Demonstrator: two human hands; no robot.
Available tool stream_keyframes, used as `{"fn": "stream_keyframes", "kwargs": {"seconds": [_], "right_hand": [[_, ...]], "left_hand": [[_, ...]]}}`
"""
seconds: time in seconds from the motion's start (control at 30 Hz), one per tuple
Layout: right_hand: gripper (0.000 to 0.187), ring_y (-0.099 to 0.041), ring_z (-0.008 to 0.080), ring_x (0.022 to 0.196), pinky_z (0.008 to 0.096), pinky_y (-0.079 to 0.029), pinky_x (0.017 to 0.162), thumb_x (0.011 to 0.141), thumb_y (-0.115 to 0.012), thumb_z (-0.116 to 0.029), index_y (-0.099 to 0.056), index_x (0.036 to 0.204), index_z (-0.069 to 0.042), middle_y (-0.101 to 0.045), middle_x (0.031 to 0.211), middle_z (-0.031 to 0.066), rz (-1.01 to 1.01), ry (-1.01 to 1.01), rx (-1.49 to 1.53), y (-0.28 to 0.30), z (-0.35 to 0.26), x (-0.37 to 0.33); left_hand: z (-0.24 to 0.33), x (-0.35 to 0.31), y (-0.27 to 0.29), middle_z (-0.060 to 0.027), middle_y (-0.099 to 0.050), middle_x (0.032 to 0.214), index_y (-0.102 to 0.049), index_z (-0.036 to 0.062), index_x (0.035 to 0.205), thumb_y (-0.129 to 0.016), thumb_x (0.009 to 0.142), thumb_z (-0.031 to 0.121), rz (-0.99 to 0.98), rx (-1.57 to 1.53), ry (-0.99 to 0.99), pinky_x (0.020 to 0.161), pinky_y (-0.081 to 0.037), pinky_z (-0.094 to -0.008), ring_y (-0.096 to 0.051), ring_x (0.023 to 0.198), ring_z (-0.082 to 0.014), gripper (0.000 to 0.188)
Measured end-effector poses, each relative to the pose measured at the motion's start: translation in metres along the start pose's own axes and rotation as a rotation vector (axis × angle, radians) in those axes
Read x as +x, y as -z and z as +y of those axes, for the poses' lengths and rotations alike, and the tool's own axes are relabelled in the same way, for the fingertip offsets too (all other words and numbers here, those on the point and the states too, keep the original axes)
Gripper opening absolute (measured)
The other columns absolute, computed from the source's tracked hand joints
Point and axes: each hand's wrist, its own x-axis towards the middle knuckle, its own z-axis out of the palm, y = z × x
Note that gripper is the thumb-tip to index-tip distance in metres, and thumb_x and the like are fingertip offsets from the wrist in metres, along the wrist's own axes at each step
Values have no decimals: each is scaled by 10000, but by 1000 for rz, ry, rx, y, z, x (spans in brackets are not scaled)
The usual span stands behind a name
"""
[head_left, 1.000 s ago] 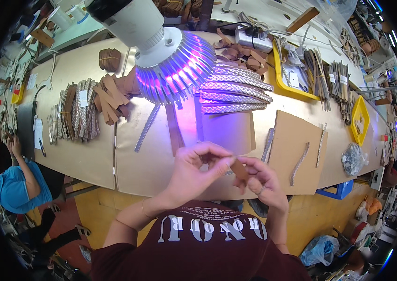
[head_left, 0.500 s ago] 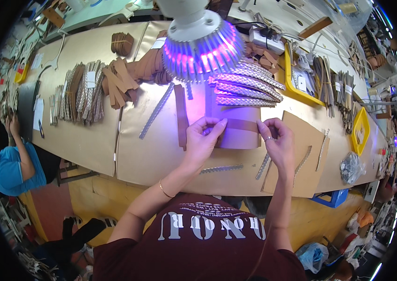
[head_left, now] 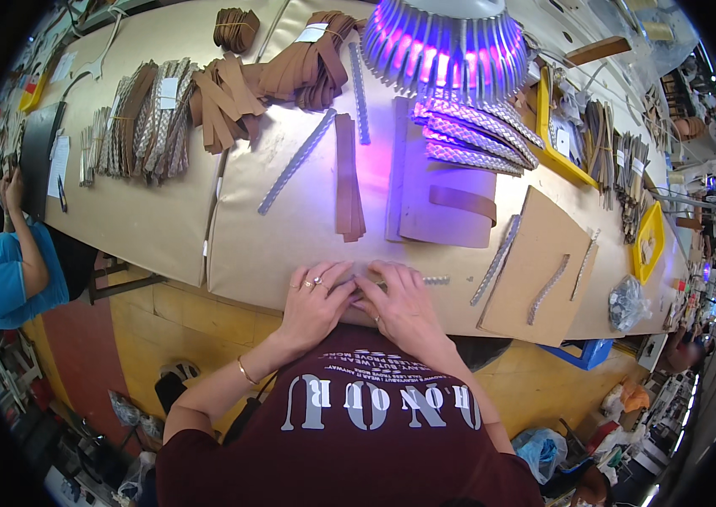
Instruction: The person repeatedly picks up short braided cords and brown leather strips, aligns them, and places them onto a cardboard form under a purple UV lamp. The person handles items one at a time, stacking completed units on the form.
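Note:
My left hand (head_left: 317, 300) and my right hand (head_left: 403, 306) meet at the near edge of the table, fingertips and thumbs pressed together. What they pinch, if anything, is hidden by the fingers. A short braided silver strip (head_left: 437, 280) lies on the table, with its right end showing beyond my right hand. Farther off, a flat brown strap (head_left: 463, 204) lies across a tan board (head_left: 434, 226), its right end bent over the board's edge. Braided straps (head_left: 480, 142) lie bunched on the same board, under a lit purple-glowing lamp (head_left: 447, 51). Neither hand touches these.
Left of the board lie stacked brown strips (head_left: 347, 182) and a long braided strip (head_left: 297, 160). Bundles of straps (head_left: 142, 122) and brown pieces (head_left: 227, 101) fill the back left. At right are a cardboard sheet (head_left: 535, 262) and a yellow tray (head_left: 649, 243). A person in blue (head_left: 16, 275) sits far left.
Both hands have left the brown strap on the board and come back toward me, together at the table's near edge. The head view has shifted, so the lamp now sits farther up and right.

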Motion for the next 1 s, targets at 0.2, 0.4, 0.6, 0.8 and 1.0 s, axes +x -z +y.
{"fn": "stream_keyframes", "kwargs": {"seconds": [0.2,0.4,0.6,0.8,1.0], "right_hand": [[276,-627,308,847,410,-479,824,876,-664,-183,-635,1096,-18,-664,916,96,-8,-169,294,26,2,-1],[161,-618,143,646,253,-471,584,923,-638,-100,-683,1019,22,-665,745,57,117,-661,729,112,5,-5],[202,-601,113,619,234,-453,575,936,-633,-120,-692,1086,2,-660,711,65,149,-695,707,142,16,25],[251,-600,180,681,290,-463,609,863,-698,-81,-708,1113,-55,-639,808,83,287,-185,79,138,18,60],[221,-571,191,662,316,-424,660,851,-695,-75,-711,1070,-46,-627,810,93,275,-260,0,143,17,67]], "left_hand": [[-2,20,9,-69,-665,1029,-682,75,1041,-711,815,86,-142,-583,171,771,-497,-348,-660,869,-241,229],[14,93,30,-111,-700,1001,-560,-21,1259,-669,901,81,-307,-1703,479,819,-548,-279,-681,898,-162,388],[9,133,43,-156,-690,1029,-543,-44,1245,-619,946,117,-333,-1690,546,849,-562,-313,-692,923,-185,348],[0,147,46,-136,-686,1057,-565,-62,1239,-596,964,117,-242,-1740,552,870,-551,-272,-683,960,-173,330],[0,152,40,-128,-682,1051,-586,-52,1214,-612,941,60,-155,-1679,518,867,-564,-311,-685,959,-188,297]]}}
